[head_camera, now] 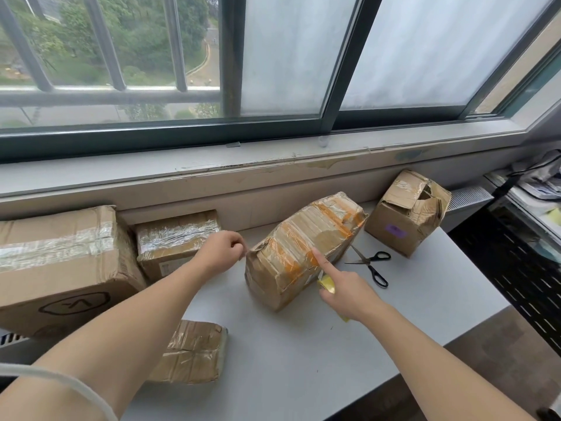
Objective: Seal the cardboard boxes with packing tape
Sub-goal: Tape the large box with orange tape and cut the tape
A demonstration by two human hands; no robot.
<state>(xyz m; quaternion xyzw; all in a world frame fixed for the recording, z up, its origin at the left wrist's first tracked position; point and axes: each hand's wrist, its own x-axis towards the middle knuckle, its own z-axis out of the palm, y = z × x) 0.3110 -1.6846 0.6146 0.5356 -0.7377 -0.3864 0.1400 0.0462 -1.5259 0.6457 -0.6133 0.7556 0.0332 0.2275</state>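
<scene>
Hands (223,252) (346,288) flanking the taped box (303,247)

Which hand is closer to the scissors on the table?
The right hand. It is just left of the scissors, holding a yellow tape roll. The left hand is on the far side of the middle box.

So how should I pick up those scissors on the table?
Take the scissors by the black handle loops, coming from the right. They lie flat with the blades open, tips pointing left toward the box with orange tape, so the loops are the safe, free end.
</scene>
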